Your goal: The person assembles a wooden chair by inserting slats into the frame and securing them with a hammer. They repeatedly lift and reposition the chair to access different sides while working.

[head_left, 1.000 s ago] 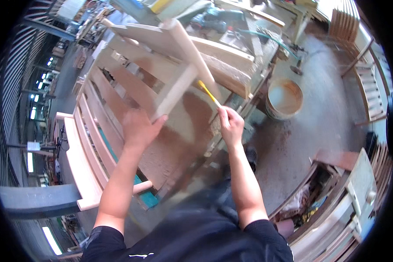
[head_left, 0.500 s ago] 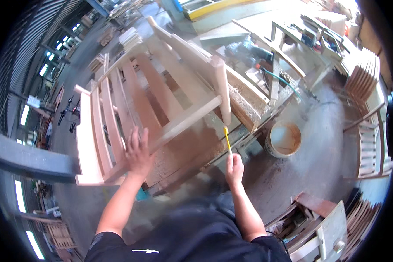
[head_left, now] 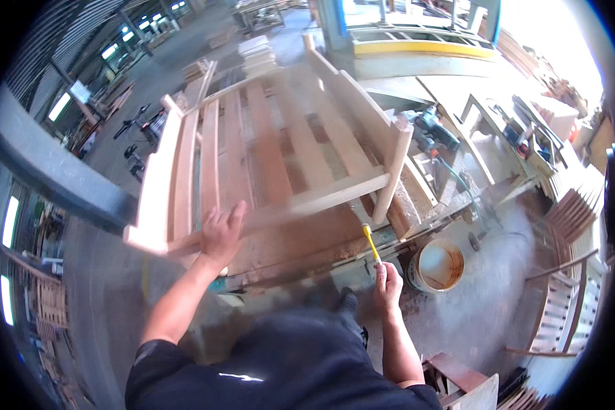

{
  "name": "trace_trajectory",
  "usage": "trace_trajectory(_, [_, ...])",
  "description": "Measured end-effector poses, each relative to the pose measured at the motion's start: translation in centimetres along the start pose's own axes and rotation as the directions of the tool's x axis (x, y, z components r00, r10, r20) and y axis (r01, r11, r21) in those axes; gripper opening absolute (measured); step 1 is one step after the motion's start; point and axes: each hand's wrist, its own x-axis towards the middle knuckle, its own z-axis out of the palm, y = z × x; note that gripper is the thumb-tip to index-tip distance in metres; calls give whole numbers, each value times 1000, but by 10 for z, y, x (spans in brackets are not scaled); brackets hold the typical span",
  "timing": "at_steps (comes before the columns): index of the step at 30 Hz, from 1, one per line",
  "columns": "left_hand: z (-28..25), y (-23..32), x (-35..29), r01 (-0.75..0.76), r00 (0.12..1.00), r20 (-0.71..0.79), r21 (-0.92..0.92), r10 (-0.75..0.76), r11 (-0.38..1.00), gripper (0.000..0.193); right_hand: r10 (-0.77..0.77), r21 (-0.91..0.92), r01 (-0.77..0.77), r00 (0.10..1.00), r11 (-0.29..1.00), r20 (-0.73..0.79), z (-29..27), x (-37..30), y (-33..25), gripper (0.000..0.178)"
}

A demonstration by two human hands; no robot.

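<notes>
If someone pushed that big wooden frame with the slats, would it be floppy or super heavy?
The wooden frame is probably stiff, because its long slats seem joined to solid rails. It might feel heavy, since so many pieces look like wood. The table beneath looks dusty, so it could slide a little when pushed.

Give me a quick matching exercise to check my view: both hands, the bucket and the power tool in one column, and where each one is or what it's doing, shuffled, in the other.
Column one
1. Left hand
2. Right hand
3. Bucket
4. Power tool

Column two
A. Standing on the floor, whitish inside
B. Beyond and to the right of the frame's corner post
C. Holding a slim yellow tool
D. At the near rail of the slatted wooden frame

Pairs: 1-D, 2-C, 3-A, 4-B
</notes>
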Motion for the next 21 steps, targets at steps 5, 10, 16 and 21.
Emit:
trace_trajectory(5, [-76,2,20,24,997,70,-54,-20,998,97,-147,-34,147,989,989,-17,-14,7,-27,16])
trace_trajectory(10, [-129,-18,86,185,969,187,-112,-162,976,88,-339,-28,338,934,941,-109,31,33,-61,21])
trace_trajectory(16, [-155,-89,156,138,982,137,-68,-128,988,84,-286,147,307,946,940,-150,96,118,-137,26])
trace_trajectory(21, [-153,-134,207,189,982,18,20,-189,982,69,-244,409,361,919,838,-310,165,209,-172,26])
